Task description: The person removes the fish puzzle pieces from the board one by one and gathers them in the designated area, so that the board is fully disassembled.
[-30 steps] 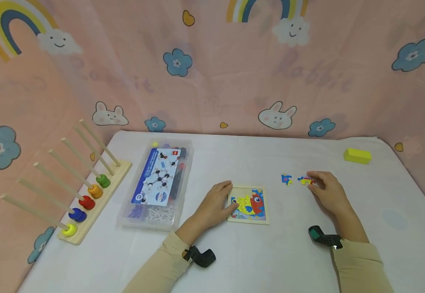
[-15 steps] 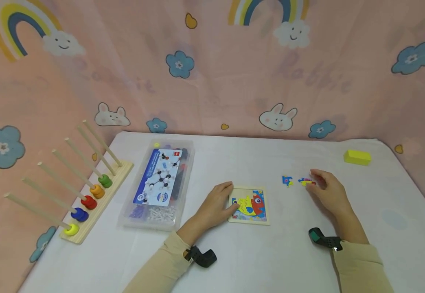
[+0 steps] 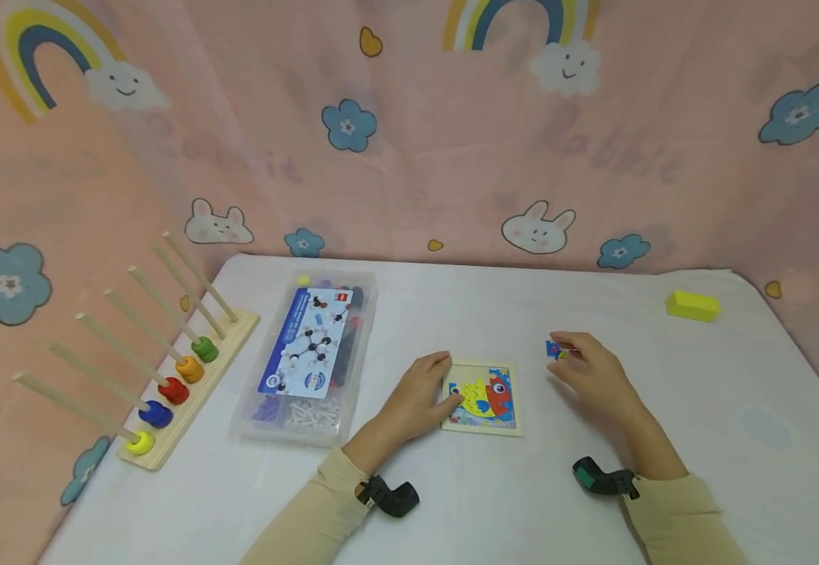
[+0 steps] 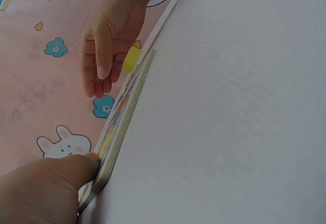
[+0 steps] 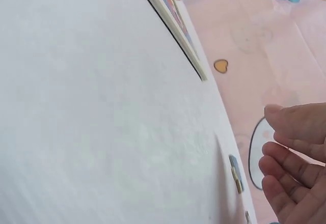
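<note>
A square wooden puzzle board with a yellow and red fish picture lies flat on the white table. My left hand grips its left side, the thumb over the picture and the other fingers along the edge. Up and to the right, my right hand hovers over the loose puzzle pieces, fingers loosely bent. One blue puzzle piece shows beside its fingertips; the hand mostly covers another. In the right wrist view these pieces lie on the table, apart from the fingers, which hold nothing visible.
Left of the board lies a clear plastic case with a molecule-model label. Beyond it a wooden peg stand carries coloured beads. A yellow block sits at the back right, near the patterned pink cloth.
My right hand has moved left from the right-hand puzzle piece to above the blue one, its fingertips leaving the first piece. My left hand stays on the puzzle board.
</note>
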A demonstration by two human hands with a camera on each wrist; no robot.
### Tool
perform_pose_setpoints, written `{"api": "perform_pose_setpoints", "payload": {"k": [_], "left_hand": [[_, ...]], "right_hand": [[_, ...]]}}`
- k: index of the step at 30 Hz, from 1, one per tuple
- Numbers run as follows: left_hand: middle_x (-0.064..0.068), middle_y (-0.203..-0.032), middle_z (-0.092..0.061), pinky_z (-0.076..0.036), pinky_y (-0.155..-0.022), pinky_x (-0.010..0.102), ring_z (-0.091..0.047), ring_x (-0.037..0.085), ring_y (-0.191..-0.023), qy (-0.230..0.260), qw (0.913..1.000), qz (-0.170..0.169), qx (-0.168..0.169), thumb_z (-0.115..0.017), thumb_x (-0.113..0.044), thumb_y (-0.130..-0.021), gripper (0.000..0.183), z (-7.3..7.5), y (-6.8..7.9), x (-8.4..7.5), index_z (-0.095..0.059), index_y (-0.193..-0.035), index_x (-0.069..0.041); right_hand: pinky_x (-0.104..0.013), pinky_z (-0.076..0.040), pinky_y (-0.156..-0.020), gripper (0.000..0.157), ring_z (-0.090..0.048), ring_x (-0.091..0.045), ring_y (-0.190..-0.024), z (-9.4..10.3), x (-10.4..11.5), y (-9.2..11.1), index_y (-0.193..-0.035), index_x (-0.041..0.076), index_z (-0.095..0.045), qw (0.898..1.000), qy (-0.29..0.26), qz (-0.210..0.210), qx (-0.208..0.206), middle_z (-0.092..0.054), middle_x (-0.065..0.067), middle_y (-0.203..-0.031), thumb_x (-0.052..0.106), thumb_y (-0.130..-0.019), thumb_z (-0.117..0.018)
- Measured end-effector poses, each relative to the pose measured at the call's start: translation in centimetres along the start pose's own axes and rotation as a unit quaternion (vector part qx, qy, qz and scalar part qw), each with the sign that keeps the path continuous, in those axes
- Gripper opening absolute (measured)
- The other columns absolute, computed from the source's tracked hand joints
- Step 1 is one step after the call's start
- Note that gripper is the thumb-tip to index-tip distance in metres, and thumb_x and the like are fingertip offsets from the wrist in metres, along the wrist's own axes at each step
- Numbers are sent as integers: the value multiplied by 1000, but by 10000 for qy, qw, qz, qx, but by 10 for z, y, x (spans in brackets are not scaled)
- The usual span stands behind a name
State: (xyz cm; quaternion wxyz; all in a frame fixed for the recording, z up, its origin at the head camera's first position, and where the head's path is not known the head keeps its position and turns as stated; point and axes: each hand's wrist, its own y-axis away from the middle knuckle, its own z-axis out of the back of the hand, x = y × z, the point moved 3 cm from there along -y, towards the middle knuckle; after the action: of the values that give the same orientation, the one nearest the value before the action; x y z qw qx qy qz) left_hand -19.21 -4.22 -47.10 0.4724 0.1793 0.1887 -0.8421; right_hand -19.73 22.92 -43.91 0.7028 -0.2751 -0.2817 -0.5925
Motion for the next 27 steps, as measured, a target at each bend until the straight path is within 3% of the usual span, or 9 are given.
{"api": "perform_pose_setpoints", "payload": {"k": [15,27], "left_hand": [[11,-145,-43,-33,-114,35,-39,24,-135,14,10000,48,18,-62,-34,-90,62,3,-1,1,-45,-139,0],[11,-145,-43,-33,-114,35,-39,24,-135,23,10000,-13,26,-62,-34,-91,63,2,0,-1,-44,-139,0]], "right_hand": [[-53,-43,-102,44,-51,-33,-120,-40,38,1,-127,0,-54,9960,-9,629,635,-56,-16,-127,13,-87,-67],[-50,-47,-99,35,-52,-26,-108,-57,38,-4,-118,4,-61,9935,371,765,754,-56,-11,-116,12,-85,-70]]}}
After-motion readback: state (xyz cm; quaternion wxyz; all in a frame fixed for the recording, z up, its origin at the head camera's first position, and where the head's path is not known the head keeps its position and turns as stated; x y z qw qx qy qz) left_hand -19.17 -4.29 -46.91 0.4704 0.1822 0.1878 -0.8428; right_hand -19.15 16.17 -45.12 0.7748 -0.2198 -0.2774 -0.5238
